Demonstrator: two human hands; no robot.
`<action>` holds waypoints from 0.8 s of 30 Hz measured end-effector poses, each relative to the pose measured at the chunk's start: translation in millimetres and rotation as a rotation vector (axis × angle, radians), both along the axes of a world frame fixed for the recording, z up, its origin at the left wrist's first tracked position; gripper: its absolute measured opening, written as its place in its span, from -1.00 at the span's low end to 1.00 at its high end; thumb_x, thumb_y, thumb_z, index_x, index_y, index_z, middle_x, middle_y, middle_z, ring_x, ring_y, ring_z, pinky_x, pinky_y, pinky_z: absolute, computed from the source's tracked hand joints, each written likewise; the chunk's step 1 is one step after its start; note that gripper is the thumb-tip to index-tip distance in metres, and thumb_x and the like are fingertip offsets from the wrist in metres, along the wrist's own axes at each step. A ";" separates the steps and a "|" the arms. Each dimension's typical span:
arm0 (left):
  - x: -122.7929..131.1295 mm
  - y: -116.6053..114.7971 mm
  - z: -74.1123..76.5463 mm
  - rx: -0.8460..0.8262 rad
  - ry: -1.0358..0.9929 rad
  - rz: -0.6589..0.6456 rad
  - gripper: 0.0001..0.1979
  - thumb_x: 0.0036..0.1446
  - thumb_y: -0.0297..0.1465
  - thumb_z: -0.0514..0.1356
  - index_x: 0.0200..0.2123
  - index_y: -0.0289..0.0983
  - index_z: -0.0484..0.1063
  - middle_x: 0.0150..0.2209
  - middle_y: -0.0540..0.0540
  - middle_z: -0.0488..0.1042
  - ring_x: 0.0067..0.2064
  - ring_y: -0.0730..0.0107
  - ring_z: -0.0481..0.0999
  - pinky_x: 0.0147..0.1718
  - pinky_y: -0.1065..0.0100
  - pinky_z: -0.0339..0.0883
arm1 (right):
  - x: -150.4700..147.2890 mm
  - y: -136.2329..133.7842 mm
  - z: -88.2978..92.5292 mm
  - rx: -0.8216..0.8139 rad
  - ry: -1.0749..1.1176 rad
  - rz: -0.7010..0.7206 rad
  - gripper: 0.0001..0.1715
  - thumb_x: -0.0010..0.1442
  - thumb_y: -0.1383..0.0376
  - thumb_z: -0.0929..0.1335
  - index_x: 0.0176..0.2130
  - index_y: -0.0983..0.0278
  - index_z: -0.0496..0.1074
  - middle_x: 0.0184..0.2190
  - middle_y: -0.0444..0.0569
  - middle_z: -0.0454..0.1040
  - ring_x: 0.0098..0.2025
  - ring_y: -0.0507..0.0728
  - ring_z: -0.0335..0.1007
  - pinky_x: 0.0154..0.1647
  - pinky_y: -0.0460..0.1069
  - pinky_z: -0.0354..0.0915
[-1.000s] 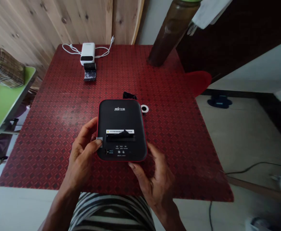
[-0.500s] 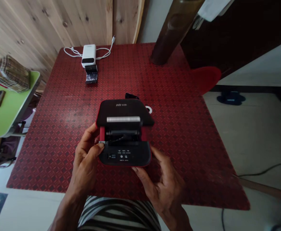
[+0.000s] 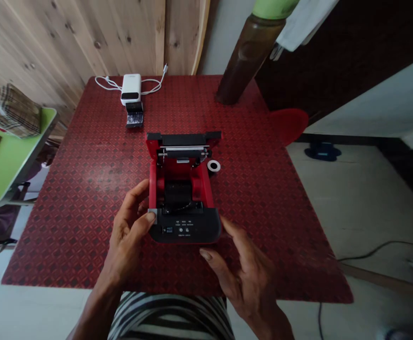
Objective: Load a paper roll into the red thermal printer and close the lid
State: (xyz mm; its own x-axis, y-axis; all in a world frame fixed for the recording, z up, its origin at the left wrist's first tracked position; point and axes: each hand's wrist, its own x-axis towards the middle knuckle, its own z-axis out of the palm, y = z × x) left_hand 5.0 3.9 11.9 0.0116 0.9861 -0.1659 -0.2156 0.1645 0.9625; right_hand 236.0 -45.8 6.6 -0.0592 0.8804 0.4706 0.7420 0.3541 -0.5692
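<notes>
Pressing the side latch (image 3: 152, 213), the left hand (image 3: 130, 229) is gripping the printer (image 3: 187, 229), whose lid (image 3: 184, 139) has just swung fully open, baring the roll (image 3: 178, 192), while the right hand (image 3: 247, 276) is hovering open beside it.

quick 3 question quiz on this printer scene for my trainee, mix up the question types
1. True or false: the lid of the black and red desktop printer is raised, showing its red inside.
2. The left hand's thumb rests on: A) the small grey latch; B) a white power bank; C) a plaid pouch.
3. What small thing lies on the red patterned table by the printer's right rear corner?
Key: 1 true; 2 A; 3 a small white ring.
</notes>
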 end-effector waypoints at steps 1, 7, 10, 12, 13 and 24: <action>-2.2 -0.3 -1.1 0.016 0.015 -0.017 -0.46 0.44 -0.19 0.37 0.44 0.04 0.52 0.48 -0.10 0.52 0.45 -0.12 0.53 0.28 0.01 0.54 | 3.8 2.3 5.4 0.010 -0.014 0.009 -0.58 0.65 0.09 0.35 0.29 0.26 0.52 -0.01 0.12 0.80 -0.07 0.24 0.83 -0.05 0.08 0.74; -8.6 -7.4 -14.2 0.147 0.167 -0.076 -0.30 0.46 -0.08 0.35 0.57 0.10 0.33 0.58 -0.09 0.35 0.56 -0.17 0.34 0.43 -0.10 0.38 | 6.8 51.7 55.5 0.125 -0.169 0.080 -0.72 0.56 0.45 0.41 0.16 0.20 0.59 -0.01 -0.01 0.79 -0.02 0.16 0.78 0.16 0.06 0.64; -8.1 -8.4 -18.2 0.208 0.218 -0.087 -0.28 0.46 -0.07 0.35 0.59 0.06 0.28 0.59 -0.13 0.30 0.61 -0.19 0.26 0.53 -0.16 0.22 | -11.1 87.8 65.1 0.078 -0.331 0.275 -0.73 0.51 0.54 0.41 0.01 0.22 0.63 0.01 0.03 0.79 0.02 0.22 0.74 0.14 0.14 0.62; -7.7 -7.9 -18.5 0.218 0.228 -0.096 -0.27 0.47 -0.06 0.34 0.59 0.02 0.28 0.58 -0.18 0.31 0.60 -0.20 0.27 0.55 -0.21 0.16 | -25.3 106.9 61.6 -0.029 -0.473 0.344 -0.72 0.46 0.57 0.41 -0.06 0.24 0.64 -0.01 0.06 0.78 0.02 0.25 0.72 0.12 0.17 0.59; -7.4 -7.6 -18.1 0.216 0.221 -0.098 -0.27 0.46 -0.06 0.34 0.59 0.01 0.28 0.58 -0.20 0.31 0.59 -0.21 0.29 0.55 -0.24 0.16 | -31.6 114.1 57.9 -0.092 -0.543 0.351 -0.71 0.43 0.60 0.42 -0.07 0.25 0.64 -0.03 0.08 0.77 0.01 0.26 0.72 0.12 0.17 0.57; -5.2 -5.9 -15.5 0.160 0.146 -0.081 -0.23 0.39 -0.07 0.40 0.56 -0.02 0.31 0.54 -0.27 0.37 0.53 -0.25 0.38 0.43 -0.23 0.38 | -44.7 133.2 57.3 -0.199 -0.691 0.385 -0.76 0.42 0.55 0.44 -0.03 0.27 0.63 -0.10 0.05 0.76 -0.11 0.22 0.71 -0.12 0.08 0.48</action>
State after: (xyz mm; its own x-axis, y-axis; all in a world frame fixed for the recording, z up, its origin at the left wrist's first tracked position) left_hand -0.2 -2.1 -3.6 0.0788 0.9968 -0.0132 -0.0644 0.0183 0.9978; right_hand 191.3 87.4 64.0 -0.5943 0.8024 0.0541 0.7956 0.5964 -0.1068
